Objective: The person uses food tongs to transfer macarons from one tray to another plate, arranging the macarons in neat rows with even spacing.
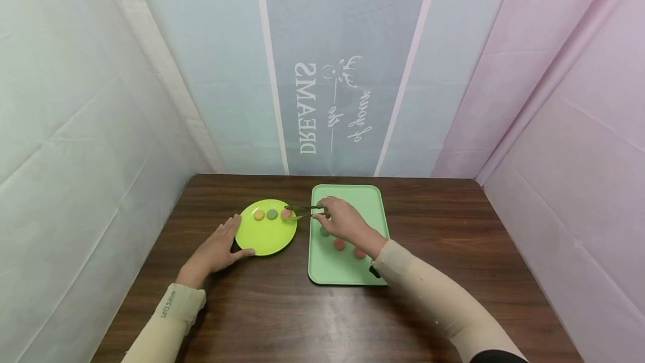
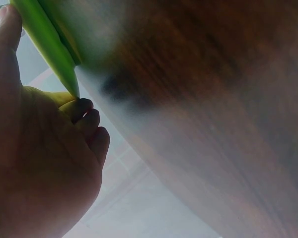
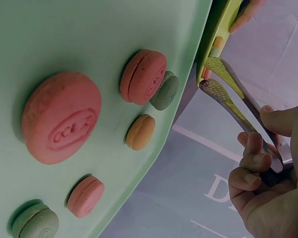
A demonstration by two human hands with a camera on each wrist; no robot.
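Observation:
My right hand (image 1: pixel 342 218) reaches over the green tray and pinches a pair of metal tongs (image 1: pixel 306 207) between thumb and fingers. The tongs' tips stand apart on either side of a pink macaron (image 1: pixel 285 213) at the right of the yellow-green plate (image 1: pixel 267 240). Beside it in a row lie a green macaron (image 1: pixel 272 214) and an orange macaron (image 1: pixel 259 215). My left hand (image 1: pixel 216 245) rests at the plate's left rim, fingers extended and thumb spread along the near edge. In the left wrist view, its fingertips touch the plate's rim (image 2: pixel 49 44).
The pale green tray (image 1: pixel 322 268) stands right of the plate. On it lie several macarons, among them a large-looking pink macaron (image 3: pixel 62 119), an orange macaron (image 3: pixel 140 132) and a green macaron (image 3: pixel 36 223). Fabric walls (image 1: pixel 347 15) enclose the brown wooden table (image 1: pixel 262 318).

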